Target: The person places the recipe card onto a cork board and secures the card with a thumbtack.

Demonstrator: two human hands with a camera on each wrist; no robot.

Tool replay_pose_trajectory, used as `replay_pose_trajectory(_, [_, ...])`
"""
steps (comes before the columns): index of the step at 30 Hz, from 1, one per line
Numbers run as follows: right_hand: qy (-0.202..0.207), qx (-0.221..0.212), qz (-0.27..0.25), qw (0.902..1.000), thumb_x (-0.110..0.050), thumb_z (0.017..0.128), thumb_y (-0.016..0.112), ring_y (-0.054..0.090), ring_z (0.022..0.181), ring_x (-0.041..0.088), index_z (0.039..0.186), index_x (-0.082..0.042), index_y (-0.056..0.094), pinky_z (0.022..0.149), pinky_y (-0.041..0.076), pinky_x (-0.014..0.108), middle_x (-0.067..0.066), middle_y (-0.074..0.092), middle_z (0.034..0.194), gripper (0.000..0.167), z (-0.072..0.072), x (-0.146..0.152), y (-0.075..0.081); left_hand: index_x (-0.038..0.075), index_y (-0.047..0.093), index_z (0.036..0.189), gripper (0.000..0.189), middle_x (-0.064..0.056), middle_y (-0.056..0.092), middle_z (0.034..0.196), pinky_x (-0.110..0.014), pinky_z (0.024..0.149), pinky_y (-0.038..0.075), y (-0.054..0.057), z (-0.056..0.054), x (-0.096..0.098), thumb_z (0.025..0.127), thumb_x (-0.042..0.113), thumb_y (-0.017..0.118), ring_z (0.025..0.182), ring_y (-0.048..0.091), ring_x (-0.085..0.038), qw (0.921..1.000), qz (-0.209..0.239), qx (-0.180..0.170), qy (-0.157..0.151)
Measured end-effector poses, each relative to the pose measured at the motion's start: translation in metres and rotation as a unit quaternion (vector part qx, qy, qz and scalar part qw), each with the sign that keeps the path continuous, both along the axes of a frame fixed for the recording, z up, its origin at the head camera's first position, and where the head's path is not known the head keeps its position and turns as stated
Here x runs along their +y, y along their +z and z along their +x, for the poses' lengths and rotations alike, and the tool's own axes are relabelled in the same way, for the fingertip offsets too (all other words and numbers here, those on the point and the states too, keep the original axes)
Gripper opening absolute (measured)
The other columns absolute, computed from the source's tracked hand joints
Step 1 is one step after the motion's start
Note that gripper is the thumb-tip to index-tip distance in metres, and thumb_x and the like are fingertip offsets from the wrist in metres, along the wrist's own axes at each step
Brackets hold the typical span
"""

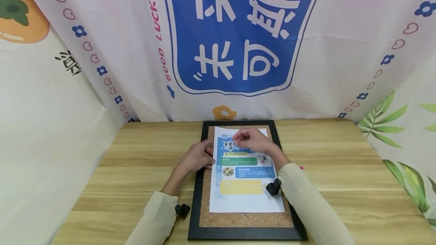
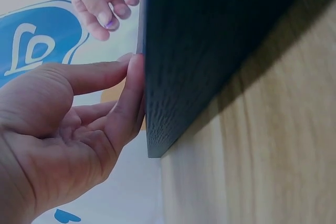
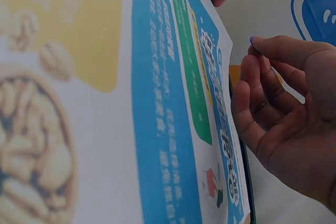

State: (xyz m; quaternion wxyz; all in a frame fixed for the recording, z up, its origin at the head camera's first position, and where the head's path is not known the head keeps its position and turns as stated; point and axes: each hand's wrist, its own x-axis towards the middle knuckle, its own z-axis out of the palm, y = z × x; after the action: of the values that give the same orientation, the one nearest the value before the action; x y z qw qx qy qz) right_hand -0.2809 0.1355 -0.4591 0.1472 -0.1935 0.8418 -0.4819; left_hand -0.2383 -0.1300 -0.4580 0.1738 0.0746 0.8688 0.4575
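Cork board (image 1: 245, 220) in black frame (image 1: 245, 233) lies flat on the wooden table (image 1: 136, 169); printed sheet (image 1: 238, 205) sits on the board, inside the frame, bare cork showing at the board's near end; sheet carries a blue heading, then green, blue and yellow text blocks, plus a nut picture (image 3: 31, 150) at the board's near right

Left hand (image 1: 201, 156) is at the board's left side, fingers relaxed and slightly bent, not wrapped round anything; it rests across the black frame at the sheet's left edge; exact pressure on the sheet: can't tell

Right hand (image 1: 255, 139) is over the board's far half, above the heading; thumb and index pinch a small purple piece (image 3: 252, 40), too small to identify, other fingers loosely curled; whether those touch the sheet: can't tell

Small pink piece (image 1: 301, 168) lies on the table just right of the board; both forearms come in from the board's near side, pale sleeves (image 1: 306, 196), a black wrist unit (image 1: 182, 210) on each; printed cloth (image 1: 340, 67) hangs beyond the board's far end, blue panel (image 1: 225, 84) on it
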Motion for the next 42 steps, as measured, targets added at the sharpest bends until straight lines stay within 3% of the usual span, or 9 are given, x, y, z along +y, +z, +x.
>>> replay_pose_trajectory(13, [-0.007, -0.033, 0.014, 0.9993, -0.019, 0.104, 0.07, 0.064, 0.098, 0.02, 0.126, -0.01, 0.075, 0.088, 0.054, 0.029, 0.006, 0.075, 0.114, 0.024, -0.013, -0.007, -0.005, 0.001, 0.049, 0.157, 0.072, -0.014, 0.066, 0.104, -0.029, 0.063, 0.065, 0.005, 0.004, 0.003, 0.091, -0.009, 0.076, 0.071, 0.07, -0.018, 0.9995, -0.031, 0.0, 0.003])
replay_pose_trajectory(21, [-0.004, -0.03, 0.024, 0.9993, -0.02, 0.104, 0.07, 0.065, 0.099, 0.02, 0.126, -0.011, 0.076, 0.089, 0.052, 0.03, 0.004, 0.076, 0.115, 0.024, -0.022, -0.012, -0.004, 0.001, 0.049, 0.157, 0.072, -0.012, 0.066, 0.102, -0.027, 0.062, 0.064, 0.009, 0.006, 0.004, 0.091, -0.008, 0.077, 0.071, 0.07, -0.018, 0.999, -0.044, 0.006, 0.003])
replay_pose_trajectory(42, [-0.044, -0.058, -0.006, 0.9973, -0.023, 0.104, 0.073, 0.065, 0.096, 0.021, 0.124, -0.017, 0.077, 0.08, 0.055, 0.026, 0.005, 0.074, 0.111, 0.021, -0.038, -0.024, -0.016, 0.003, 0.051, 0.156, 0.069, -0.011, 0.067, 0.102, -0.027, 0.063, 0.063, 0.004, 0.004, 0.004, 0.092, -0.007, 0.076, 0.071, 0.069, -0.018, 0.9991, -0.041, -0.001, -0.011])
